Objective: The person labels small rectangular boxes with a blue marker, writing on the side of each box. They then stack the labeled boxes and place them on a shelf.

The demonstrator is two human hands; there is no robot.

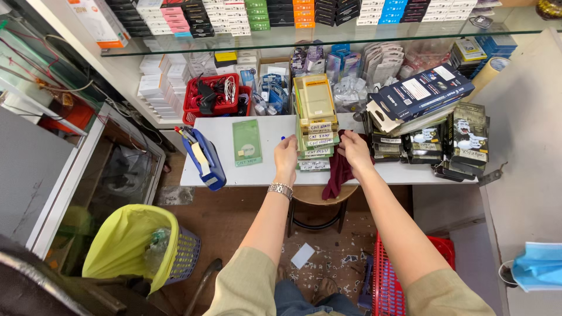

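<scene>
A tall stack of flat green and cream packets [315, 120] with white label strips stands on the white table [266, 169]. My left hand [286, 157], with a metal watch on the wrist, rests against the stack's left side near its base. My right hand [355, 149] touches the stack's right side, fingers bent toward it. A dark red cloth [338, 172] lies under my right hand and hangs over the table's front edge. One single green packet [247, 142] lies flat to the left.
A blue pen holder [206, 159] sits at the table's left end. Dark boxed packs [433, 126] are piled on the right. A red basket of cables [213, 96] stands behind. Below are a round stool [316, 202], a yellow-lined bin [137, 243] and a red crate [389, 281].
</scene>
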